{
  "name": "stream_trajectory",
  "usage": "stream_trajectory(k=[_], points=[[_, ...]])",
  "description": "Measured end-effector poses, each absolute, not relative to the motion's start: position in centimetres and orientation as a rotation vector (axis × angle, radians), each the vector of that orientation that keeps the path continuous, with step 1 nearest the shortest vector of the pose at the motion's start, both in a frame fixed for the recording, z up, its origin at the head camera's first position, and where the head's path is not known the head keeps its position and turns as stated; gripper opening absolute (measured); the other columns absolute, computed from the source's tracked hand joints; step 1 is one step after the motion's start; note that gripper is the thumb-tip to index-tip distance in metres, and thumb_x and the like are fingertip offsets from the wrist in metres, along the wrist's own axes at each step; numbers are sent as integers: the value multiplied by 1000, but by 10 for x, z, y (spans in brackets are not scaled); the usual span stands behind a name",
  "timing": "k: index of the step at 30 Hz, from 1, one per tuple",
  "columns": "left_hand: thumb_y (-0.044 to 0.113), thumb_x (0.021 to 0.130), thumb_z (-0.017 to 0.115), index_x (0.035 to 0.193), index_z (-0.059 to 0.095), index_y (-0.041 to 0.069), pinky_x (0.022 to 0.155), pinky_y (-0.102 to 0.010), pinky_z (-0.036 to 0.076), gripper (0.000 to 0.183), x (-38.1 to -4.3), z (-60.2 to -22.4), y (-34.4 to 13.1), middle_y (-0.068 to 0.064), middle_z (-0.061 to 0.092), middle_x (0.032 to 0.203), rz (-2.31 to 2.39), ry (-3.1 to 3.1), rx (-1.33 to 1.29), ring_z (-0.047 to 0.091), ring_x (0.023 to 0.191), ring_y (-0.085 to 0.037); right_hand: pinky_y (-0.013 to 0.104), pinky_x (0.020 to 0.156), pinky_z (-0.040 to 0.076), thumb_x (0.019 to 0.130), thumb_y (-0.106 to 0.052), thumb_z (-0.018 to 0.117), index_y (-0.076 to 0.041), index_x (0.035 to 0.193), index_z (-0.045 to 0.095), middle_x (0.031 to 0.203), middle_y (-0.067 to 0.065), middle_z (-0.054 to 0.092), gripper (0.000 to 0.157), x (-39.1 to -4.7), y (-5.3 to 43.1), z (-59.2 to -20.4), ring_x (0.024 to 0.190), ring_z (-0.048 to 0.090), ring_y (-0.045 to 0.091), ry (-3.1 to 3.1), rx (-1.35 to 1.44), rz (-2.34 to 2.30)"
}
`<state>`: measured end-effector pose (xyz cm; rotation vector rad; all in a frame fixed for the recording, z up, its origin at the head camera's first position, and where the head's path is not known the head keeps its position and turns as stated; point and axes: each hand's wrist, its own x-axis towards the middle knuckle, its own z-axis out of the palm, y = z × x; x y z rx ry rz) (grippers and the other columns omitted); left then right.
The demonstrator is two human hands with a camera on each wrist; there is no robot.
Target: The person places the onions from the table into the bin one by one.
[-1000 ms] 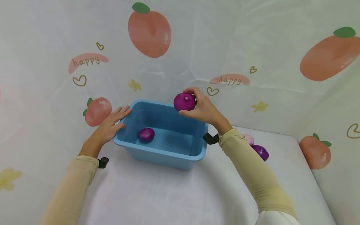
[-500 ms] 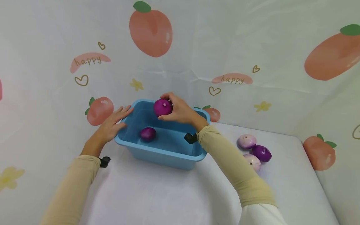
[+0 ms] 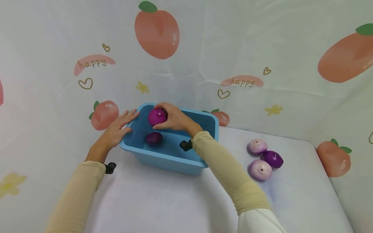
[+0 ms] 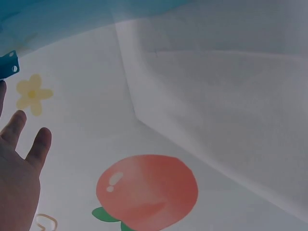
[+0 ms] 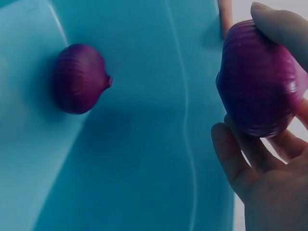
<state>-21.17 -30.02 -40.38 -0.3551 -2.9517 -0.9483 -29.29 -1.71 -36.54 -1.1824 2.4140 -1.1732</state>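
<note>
My right hand (image 3: 173,118) grips a purple onion (image 3: 156,117) between thumb and fingers, just inside the left back part of a blue plastic tub (image 3: 167,161). In the right wrist view the held onion (image 5: 260,79) hangs above the tub's floor, apart from it. Another purple onion (image 3: 154,138) lies on the floor of the tub, near its left end. With its fingers straight, my left hand (image 3: 116,128) rests on the tub's left rim. The left wrist view has only part of that hand (image 4: 19,178), at the frame's left edge.
Right of the tub, a purple onion (image 3: 272,159) and two pale, pinkish-white onion pieces (image 3: 257,147) lie close together on the white-covered table (image 3: 163,204). A white cloth printed with fruit (image 3: 157,34) hangs behind the tub.
My right hand has carried the purple onion leftward and down, from above the tub's back rim into the tub. My left hand has stayed on the rim.
</note>
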Motion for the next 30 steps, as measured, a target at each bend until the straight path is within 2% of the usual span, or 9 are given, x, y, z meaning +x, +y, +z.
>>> stream_trajectory(k=[12,19,30], points=[[24,99,45,160,30,38,114,-83,17,64,-212,-406,-299,1,23,171,-1008,-2930,-320,7,162,-36,30,97,59,79,-38,86,-16,144,45,140,3,57,80,-296,-10,-386,126,56,17,2428,-1059,-1026],[22,98,47,159,31,38,114,-83,16,65,-214,-408,-298,0,25,171,-1041,-2900,-301,8,162,-36,35,103,57,79,-32,88,-14,143,45,140,5,56,79,-299,-5,-395,128,55,21,2435,-999,-896],[24,98,47,160,30,38,113,-84,18,66,-213,-407,-297,0,24,171,-1019,-2913,-282,8,161,-37,42,112,50,83,-35,84,-13,150,38,147,10,52,85,-297,0,-407,135,51,27,2374,-848,-619]])
